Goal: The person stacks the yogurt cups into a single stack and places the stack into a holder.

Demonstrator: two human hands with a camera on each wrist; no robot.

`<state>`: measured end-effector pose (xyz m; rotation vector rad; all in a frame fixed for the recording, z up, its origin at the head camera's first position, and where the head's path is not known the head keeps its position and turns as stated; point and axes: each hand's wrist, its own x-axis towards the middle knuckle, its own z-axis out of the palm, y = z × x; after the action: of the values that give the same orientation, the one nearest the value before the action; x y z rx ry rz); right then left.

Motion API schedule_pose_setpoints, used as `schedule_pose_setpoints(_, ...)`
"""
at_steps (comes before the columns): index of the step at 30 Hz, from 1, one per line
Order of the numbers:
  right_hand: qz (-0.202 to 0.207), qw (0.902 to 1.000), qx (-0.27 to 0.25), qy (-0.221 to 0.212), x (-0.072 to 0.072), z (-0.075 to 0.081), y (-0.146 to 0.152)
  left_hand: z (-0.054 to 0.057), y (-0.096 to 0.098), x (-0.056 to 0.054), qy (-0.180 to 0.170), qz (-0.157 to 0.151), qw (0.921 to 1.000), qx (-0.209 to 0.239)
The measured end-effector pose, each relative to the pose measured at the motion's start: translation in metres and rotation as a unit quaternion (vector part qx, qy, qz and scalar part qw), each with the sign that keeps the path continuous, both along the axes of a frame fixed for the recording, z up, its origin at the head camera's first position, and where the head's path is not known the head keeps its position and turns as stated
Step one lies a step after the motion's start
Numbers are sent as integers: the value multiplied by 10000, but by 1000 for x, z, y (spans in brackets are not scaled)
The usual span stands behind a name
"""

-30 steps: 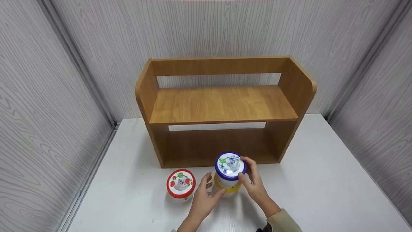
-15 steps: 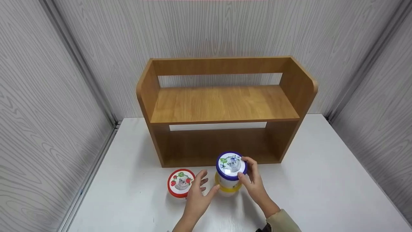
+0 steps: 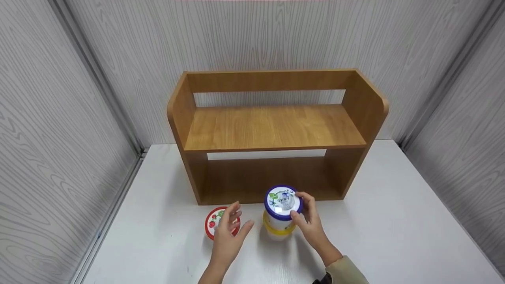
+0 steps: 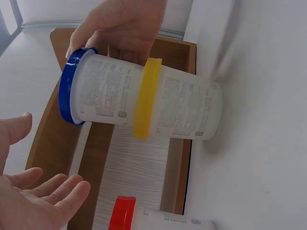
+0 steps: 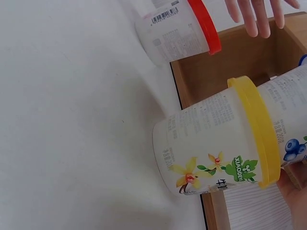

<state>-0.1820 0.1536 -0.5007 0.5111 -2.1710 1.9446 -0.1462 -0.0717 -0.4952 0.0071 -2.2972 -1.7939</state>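
A white tub with a blue lid [image 3: 282,202] stands on a white tub with a yellow lid [image 3: 278,228], whose side bears vanilla flowers in the right wrist view. My right hand [image 3: 311,225] grips the blue-lidded tub at its right side, thumb and fingers against the lid rim. To the left, my left hand [image 3: 225,240] is held with fingers spread and nothing in it. It partly covers a tub with a red lid [image 3: 212,225] in the head view. In the left wrist view that red-lidded tub [image 4: 123,213] is apart from the left fingers.
A two-tier wooden shelf [image 3: 276,128] stands right behind the tubs on the white table [image 3: 394,228]. Grey wood-grain panels [image 3: 268,35] enclose the back and both sides.
My left hand has moved left, away from the stacked tubs and in front of the red-lidded one. The right hand keeps its grip on the blue-lidded tub, which stays in place.
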Motion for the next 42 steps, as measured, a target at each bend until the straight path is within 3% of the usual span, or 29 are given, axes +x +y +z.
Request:
schedule_pose_setpoints(8, 26, 9998, -72, -189, -1, -1, 0, 0, -20, 0, 440, 421, 9980, -146)
schedule_pose_setpoints(18, -6, 9998, -70, -194, 0, 1, 1, -6, -42, -1, -61, 941, 9955, -54)
schedule_pose_setpoints(25, 14, 9997, -182, -189, -9, -17, 5, -11, -53, 1, -177, 1279, 9913, -260)
schedule_pose_setpoints(26, -4, 9996, -164, -219, -7, -13, 4, -15, -55, 0, -200, 1321, 9906, -290)
schedule_pose_setpoints(32, 33, 9999, -115, -71, 0, 0, 0, -83, -73, -22, -226, 1480, 9855, -801)
schedule_pose_setpoints(33, 54, 9999, -125, -36, 0, -1, 0, -87, -74, -23, -241, 1453, 9860, -783)
schedule_pose_setpoints(35, 98, 9998, -146, 48, -1, -1, 1, -85, -73, -21, -362, 1439, 9865, -693)
schedule_pose_setpoints(39, 80, 9998, -161, 32, -1, -3, 1, -59, -66, -10, -734, 1301, 9886, -193)
schedule_pose_setpoints(42, 59, 9998, -162, -15, 0, -3, 1, -49, -65, -7, -973, 1112, 9890, 84)
